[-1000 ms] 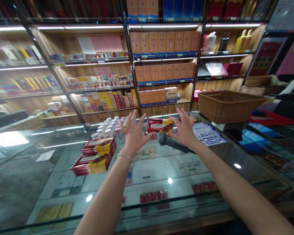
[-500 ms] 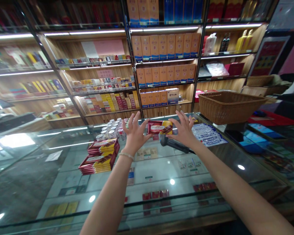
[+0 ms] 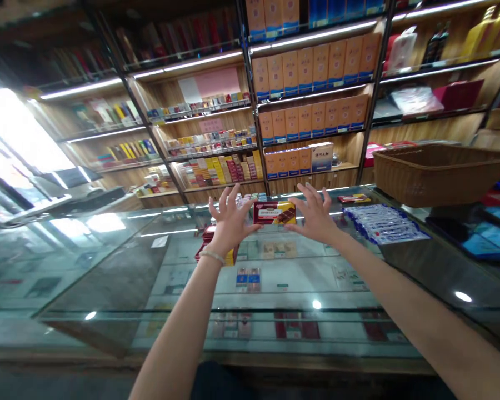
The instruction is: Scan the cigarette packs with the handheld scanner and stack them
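Observation:
Between my two hands is a red and yellow chocolate packet (image 3: 274, 213), raised above the glass counter with its printed front towards me. My left hand (image 3: 229, 221) pinches its left end between thumb and forefinger, the other fingers spread upward. At the right end, the thumb and forefinger of my right hand (image 3: 314, 215) pinch it the same way. Partly hidden behind my left hand and wrist lies a stack of similar packets (image 3: 208, 236) on the counter.
The glass counter (image 3: 291, 278) shows goods under its top. Blue and white packets (image 3: 383, 222) lie to the right, near a wicker basket (image 3: 433, 175) and another red and yellow packet (image 3: 354, 198). Shelves of boxes (image 3: 312, 119) stand behind.
My view has turned left, so shelves and counter goods appear further right. Both hands still hold the packet. The stack is now mostly behind my left hand, and the dark handheld object is out of sight.

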{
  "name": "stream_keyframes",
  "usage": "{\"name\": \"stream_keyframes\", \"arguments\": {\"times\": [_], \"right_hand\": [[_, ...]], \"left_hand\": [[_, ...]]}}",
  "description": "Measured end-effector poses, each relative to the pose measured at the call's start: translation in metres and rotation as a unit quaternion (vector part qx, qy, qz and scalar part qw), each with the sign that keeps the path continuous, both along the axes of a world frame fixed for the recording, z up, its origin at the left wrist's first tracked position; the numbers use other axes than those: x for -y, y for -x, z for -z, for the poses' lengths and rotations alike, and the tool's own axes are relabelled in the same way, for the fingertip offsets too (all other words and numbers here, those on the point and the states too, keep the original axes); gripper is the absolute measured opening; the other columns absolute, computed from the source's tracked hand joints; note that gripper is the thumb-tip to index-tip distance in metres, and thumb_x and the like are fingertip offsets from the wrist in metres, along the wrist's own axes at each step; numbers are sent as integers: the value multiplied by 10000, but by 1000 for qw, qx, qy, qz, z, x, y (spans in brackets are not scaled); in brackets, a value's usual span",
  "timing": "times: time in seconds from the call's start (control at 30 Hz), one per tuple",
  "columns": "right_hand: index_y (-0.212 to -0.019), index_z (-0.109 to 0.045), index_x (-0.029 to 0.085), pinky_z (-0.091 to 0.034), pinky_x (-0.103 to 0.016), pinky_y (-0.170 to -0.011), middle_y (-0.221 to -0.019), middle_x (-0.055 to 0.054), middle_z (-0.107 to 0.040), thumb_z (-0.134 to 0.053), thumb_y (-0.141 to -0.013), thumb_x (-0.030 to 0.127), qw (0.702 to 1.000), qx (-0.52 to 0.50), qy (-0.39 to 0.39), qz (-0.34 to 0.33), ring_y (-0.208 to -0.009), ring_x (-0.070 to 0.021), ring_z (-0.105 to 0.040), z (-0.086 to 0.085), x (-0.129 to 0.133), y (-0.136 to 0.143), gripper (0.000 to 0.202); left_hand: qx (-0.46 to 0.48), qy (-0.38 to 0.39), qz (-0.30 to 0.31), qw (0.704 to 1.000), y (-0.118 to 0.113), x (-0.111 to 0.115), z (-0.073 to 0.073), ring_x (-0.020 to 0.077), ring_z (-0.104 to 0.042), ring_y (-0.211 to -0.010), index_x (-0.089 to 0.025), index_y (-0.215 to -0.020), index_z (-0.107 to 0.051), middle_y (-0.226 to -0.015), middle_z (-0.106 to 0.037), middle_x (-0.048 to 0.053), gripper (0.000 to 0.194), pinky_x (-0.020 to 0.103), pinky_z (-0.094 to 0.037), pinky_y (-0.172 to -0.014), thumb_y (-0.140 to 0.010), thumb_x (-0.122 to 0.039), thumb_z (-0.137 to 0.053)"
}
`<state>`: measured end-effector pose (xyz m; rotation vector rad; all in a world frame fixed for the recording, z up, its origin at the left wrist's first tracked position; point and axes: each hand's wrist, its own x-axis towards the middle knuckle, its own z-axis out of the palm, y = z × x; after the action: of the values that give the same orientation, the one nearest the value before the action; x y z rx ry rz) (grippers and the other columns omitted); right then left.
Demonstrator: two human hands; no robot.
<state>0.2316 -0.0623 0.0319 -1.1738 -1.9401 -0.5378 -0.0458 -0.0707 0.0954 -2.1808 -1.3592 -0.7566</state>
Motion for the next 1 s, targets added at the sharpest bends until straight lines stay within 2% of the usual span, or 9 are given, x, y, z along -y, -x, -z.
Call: {"name": "stream_keyframes", "arguments": {"times": [0.17, 0.37, 0.47, 0.63, 0.8, 1.0], "right_hand": [[-1405, -566, 239, -65, -678, -1257, -1690, -184, -337, -663, -897, 655, 999, -4, 17, -31, -1582, -384, -241, 10, 5, 51, 663], [-1412, -579, 192, -28, -677, -1252, -1697, -206, -322, -595, -930, 672, 998, 8, 54, -39, -1589, -386, -205, 10, 12, 96, 680], [-1428, -583, 179, -17, -670, -1253, -1702, -200, -320, -558, -950, 662, 996, 17, 80, -42, -1592, -384, -190, 9, 17, 120, 680], [-1345, -655, 145, 13, -651, -1269, -1692, -196, -350, -555, -942, 642, 991, 29, 115, -56, -1579, -374, -226, 14, 24, 157, 647], [-1313, -685, 127, 26, -643, -1275, -1705, -182, -333, -548, -953, 611, 987, 39, 137, -71, -1588, -362, -207, 23, 25, 178, 619], [-1273, -710, 115, 48, -626, -1285, -1692, -180, -363, -538, -964, 605, 987, 45, 134, -79, -1583, -353, -222, 36, 23, 190, 604]], "left_hand": [[1, 16, -35, 999, 51, 16, 7, 416, -198, -1603, -400, -1374, -669, -1745, -270, 91, 713, 683, 25, -1263, -722, -618, -862], [16, 81, -61, 995, 95, 24, 10, 438, -140, -1603, -380, -1391, -671, -1755, -220, 76, 718, 688, -13, -1266, -761, -702, -789], [17, 118, -64, 991, 119, 25, 13, 433, -112, -1610, -364, -1384, -679, -1757, -205, 82, 731, 683, -38, -1274, -742, -689, -811], [7, 174, -71, 982, 159, 23, 28, 430, -122, -1614, -364, -1369, -692, -1748, -241, 79, 697, 685, -63, -1278, -746, -646, -829], [-1, 204, -65, 977, 184, 19, 39, 423, -168, -1606, -365, -1354, -710, -1743, -281, 49, 672, 656, -114, -1290, -753, -645, -824], [-15, 225, -67, 972, 193, 18, 45, 424, -186, -1607, -400, -1343, -713, -1750, -267, 19, 663, 671, -134, -1284, -745, -667, -819]]}}
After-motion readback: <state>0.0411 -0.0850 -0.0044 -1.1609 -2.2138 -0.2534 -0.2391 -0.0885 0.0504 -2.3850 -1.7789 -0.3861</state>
